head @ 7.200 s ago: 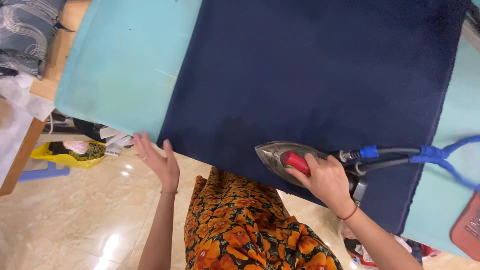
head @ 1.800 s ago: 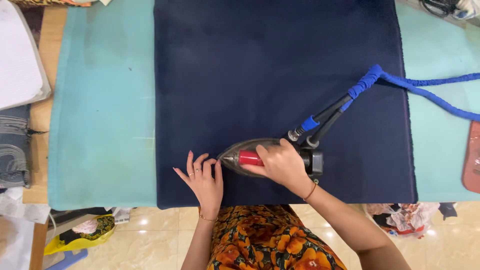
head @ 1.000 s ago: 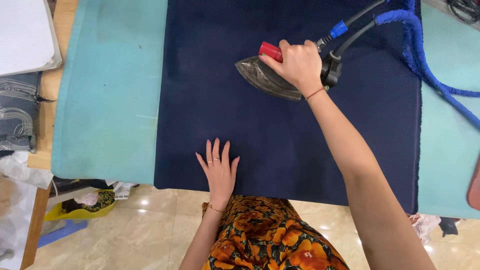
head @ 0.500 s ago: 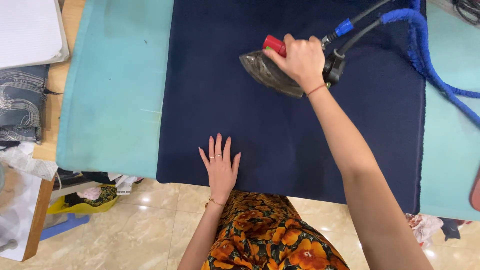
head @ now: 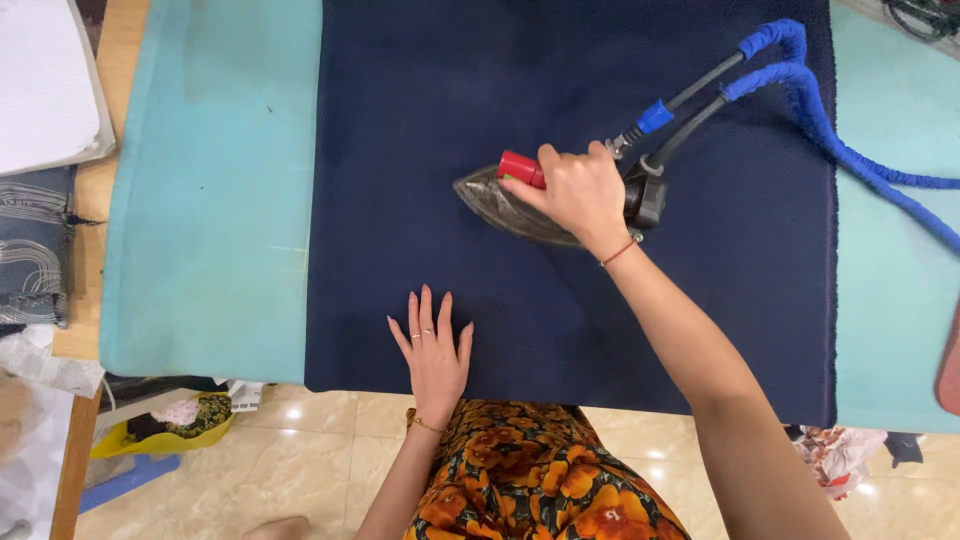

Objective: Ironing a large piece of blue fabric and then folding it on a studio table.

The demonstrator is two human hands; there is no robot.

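Note:
A dark navy cloth [head: 420, 120] lies spread flat over a turquoise padded table [head: 200, 230]. My right hand [head: 570, 190] grips the red handle of a steel steam iron [head: 500, 205], whose pointed sole faces left on the middle of the cloth. Blue-wrapped hoses [head: 830, 140] run from the iron's back toward the upper right. My left hand [head: 435, 345] rests flat on the cloth near its front edge, fingers spread, holding nothing.
White paper sheets [head: 45, 90] and folded grey fabric [head: 30, 260] sit at the left on a wooden surface. A yellow bag [head: 160, 425] lies on the tiled floor below the table. A reddish-brown object [head: 950, 365] shows at the right edge.
The iron and my right hand have slid toward me from the far side of the cloth. My left hand stays flat near the front edge.

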